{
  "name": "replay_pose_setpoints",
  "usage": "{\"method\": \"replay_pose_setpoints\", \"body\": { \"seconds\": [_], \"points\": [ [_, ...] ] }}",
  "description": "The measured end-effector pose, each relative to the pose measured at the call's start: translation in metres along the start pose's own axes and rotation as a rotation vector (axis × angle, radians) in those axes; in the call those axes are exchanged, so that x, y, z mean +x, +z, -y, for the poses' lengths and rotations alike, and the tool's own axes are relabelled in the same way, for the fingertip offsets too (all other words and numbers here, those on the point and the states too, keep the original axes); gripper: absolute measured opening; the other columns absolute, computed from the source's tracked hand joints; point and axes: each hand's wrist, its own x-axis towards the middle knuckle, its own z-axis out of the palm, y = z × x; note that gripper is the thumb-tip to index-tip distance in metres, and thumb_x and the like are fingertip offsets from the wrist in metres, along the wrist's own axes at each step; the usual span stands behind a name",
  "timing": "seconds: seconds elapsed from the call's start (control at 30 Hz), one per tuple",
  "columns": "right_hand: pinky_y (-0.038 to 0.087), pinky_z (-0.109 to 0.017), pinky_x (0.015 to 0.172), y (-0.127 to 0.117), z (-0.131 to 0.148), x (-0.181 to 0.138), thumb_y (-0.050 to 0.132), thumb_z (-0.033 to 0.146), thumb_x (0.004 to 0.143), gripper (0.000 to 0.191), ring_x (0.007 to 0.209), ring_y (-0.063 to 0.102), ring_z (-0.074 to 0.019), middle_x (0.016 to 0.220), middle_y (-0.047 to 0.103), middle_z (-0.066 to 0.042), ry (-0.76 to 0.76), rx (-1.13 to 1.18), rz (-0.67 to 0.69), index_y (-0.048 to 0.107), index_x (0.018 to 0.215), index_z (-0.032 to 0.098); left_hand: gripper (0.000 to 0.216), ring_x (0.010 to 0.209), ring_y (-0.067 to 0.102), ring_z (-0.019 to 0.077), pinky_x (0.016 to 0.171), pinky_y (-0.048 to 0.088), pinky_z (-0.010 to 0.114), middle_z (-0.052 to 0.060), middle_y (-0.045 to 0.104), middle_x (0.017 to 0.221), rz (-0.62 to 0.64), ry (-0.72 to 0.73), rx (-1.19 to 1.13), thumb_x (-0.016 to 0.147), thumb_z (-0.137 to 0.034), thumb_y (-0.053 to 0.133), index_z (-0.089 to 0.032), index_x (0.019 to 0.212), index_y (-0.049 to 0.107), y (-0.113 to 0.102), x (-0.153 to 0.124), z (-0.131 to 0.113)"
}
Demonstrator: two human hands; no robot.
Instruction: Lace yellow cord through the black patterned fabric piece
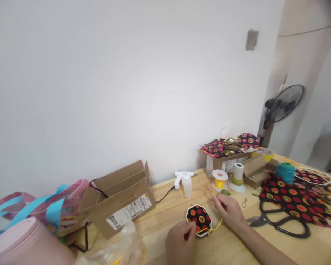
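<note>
A small round pad covered in black cloth with red and yellow dots (199, 218) lies on the wooden table (160, 206). My left hand (180, 241) is closed at the pad's near left edge, pinching it. My right hand (229, 210) rests just right of the pad, fingers curled around a yellow thread (215, 227) that loops back to the pad's lower edge. A small green piece (225, 192) sits by my right fingertips. Just beyond stand a spool of yellow thread (219, 179) and a white spool (238, 177).
Black scissors (281, 221) lie to the right on matching dotted fabric (295, 200). A teal spool (285, 172), small cardboard boxes (231, 162), a white glue gun (182, 176) and a bottle (187, 185) stand near the wall. An open cardboard box (121, 200) and bags (44, 213) fill the left.
</note>
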Motion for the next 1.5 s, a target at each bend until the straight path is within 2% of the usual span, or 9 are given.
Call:
{"method": "replay_pose_setpoints", "body": {
  "seconds": [0.17, 0.37, 0.6, 0.77, 0.87, 1.1, 1.23, 1.37, 1.5],
  "points": [
    [0.026, -0.021, 0.044, 0.003, 0.006, 0.005, 0.035, 0.027, 0.08, 0.035, 0.043, 0.034, -0.009, 0.045, 0.037, 0.003, 0.025, -0.025, -0.081, 0.033, 0.046, 0.018, 0.026, 0.039, 0.047, 0.0111, 0.039, 0.032, 0.018, 0.002, 0.062, 0.049, 0.028, -0.103, -0.248, 0.062, -0.038, 0.055, -0.013, 0.058, 0.064, 0.017, 0.003, 0.019],
    [0.025, -0.02, 0.044, 0.002, 0.009, 0.008, 0.034, 0.027, 0.08, 0.037, 0.043, 0.032, -0.0086, 0.044, 0.037, 0.004, 0.1, -0.033, -0.144, 0.036, 0.045, 0.017, 0.04, 0.045, 0.044, 0.0112, 0.043, 0.033, 0.018, -0.001, 0.052, 0.045, 0.034, 0.061, -0.287, 0.061, -0.051, 0.053, -0.014, 0.048, 0.061, 0.014, 0.008, 0.027],
    [0.026, -0.02, 0.043, -0.001, 0.012, 0.009, 0.035, 0.028, 0.08, 0.037, 0.042, 0.032, -0.0084, 0.043, 0.034, 0.004, 0.148, 0.039, -0.089, 0.034, 0.044, 0.017, 0.043, 0.047, 0.043, 0.0118, 0.045, 0.035, 0.019, -0.001, 0.047, 0.044, 0.103, 0.166, -0.242, 0.069, -0.048, 0.047, -0.015, 0.05, 0.065, 0.005, 0.007, 0.019],
    [0.027, -0.02, 0.043, -0.002, 0.01, 0.008, 0.033, 0.029, 0.081, 0.038, 0.042, 0.033, -0.0083, 0.043, 0.034, 0.004, 0.188, 0.098, -0.045, 0.033, 0.045, 0.017, 0.034, 0.06, 0.057, 0.0183, 0.057, 0.045, 0.025, 0.005, 0.065, 0.06, 0.101, 0.041, -0.393, 0.065, -0.046, 0.053, -0.016, 0.063, 0.069, 0.007, 0.006, 0.016],
    [0.027, -0.02, 0.042, -0.001, 0.007, 0.007, 0.033, 0.029, 0.081, 0.039, 0.041, 0.032, -0.0079, 0.043, 0.033, 0.004, 0.205, 0.124, -0.012, 0.032, 0.044, 0.017, 0.031, 0.062, 0.059, 0.0197, 0.058, 0.047, 0.026, 0.007, 0.068, 0.064, 0.092, -0.068, -0.458, 0.061, -0.044, 0.057, -0.017, 0.065, 0.07, 0.008, 0.005, 0.012],
    [0.028, -0.02, 0.044, -0.003, 0.003, 0.005, 0.033, 0.03, 0.081, 0.037, 0.044, 0.033, -0.0083, 0.046, 0.033, 0.004, 0.24, 0.17, 0.013, 0.035, 0.047, 0.017, 0.017, 0.048, 0.052, 0.0128, 0.046, 0.04, 0.019, 0.001, 0.06, 0.049, 0.11, -0.231, -0.508, 0.054, -0.03, 0.065, -0.013, 0.051, 0.065, 0.006, 0.003, 0.007],
    [0.029, -0.021, 0.046, -0.006, 0.003, 0.003, 0.038, 0.029, 0.08, 0.031, 0.047, 0.034, -0.0087, 0.05, 0.035, 0.004, 0.226, 0.185, 0.016, 0.039, 0.051, 0.017, 0.015, 0.047, 0.047, 0.0107, 0.045, 0.035, 0.017, -0.001, 0.056, 0.047, 0.168, -0.242, -0.473, 0.054, -0.027, 0.064, -0.013, 0.049, 0.062, 0.007, 0.001, 0.008],
    [0.028, -0.021, 0.046, -0.007, 0.002, 0.002, 0.042, 0.026, 0.078, 0.025, 0.048, 0.033, -0.0087, 0.051, 0.036, 0.004, 0.185, 0.222, 0.007, 0.044, 0.055, 0.017, 0.024, 0.047, 0.041, 0.0093, 0.045, 0.03, 0.017, -0.002, 0.049, 0.045, 0.223, -0.166, -0.382, 0.064, -0.032, 0.057, -0.012, 0.051, 0.06, 0.004, 0.001, 0.007],
    [0.028, -0.021, 0.046, -0.007, 0.001, 0.001, 0.042, 0.028, 0.078, 0.025, 0.047, 0.034, -0.0089, 0.051, 0.038, 0.004, 0.178, 0.246, 0.025, 0.048, 0.057, 0.016, 0.033, 0.043, 0.037, 0.0081, 0.042, 0.028, 0.017, -0.005, 0.04, 0.043, 0.272, -0.218, -0.425, 0.073, -0.04, 0.046, -0.013, 0.063, 0.061, -0.001, 0.002, 0.006]
  ]
}}
